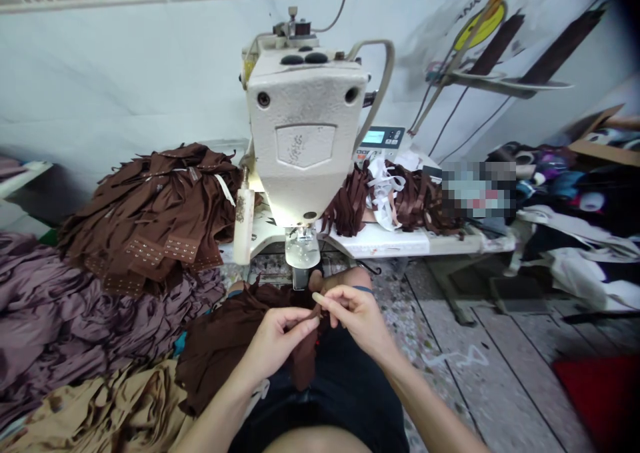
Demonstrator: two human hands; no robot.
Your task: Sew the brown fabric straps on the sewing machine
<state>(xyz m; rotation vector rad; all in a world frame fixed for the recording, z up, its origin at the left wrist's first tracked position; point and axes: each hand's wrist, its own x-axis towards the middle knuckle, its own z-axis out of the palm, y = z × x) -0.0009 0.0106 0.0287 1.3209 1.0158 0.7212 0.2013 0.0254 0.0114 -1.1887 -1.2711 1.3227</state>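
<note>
Head view: my left hand [277, 338] and right hand [357, 318] are both pinched shut on the brown fabric piece [220, 353], fingertips close together. The cloth hangs down and left from the grip. Sewing machine [303, 126] dead ahead, brown cut-piece stack [150, 206] ahead-left.

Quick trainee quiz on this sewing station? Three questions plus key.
1. What are the left hand and right hand nearest to?
2. True or false: in this view, the display is to the right of the sewing machine's head.
3. What colour is the cloth under the stacked pieces on the left: A purple, B red, C white?

Key: 1. brown fabric; 2. true; 3. A.
</note>
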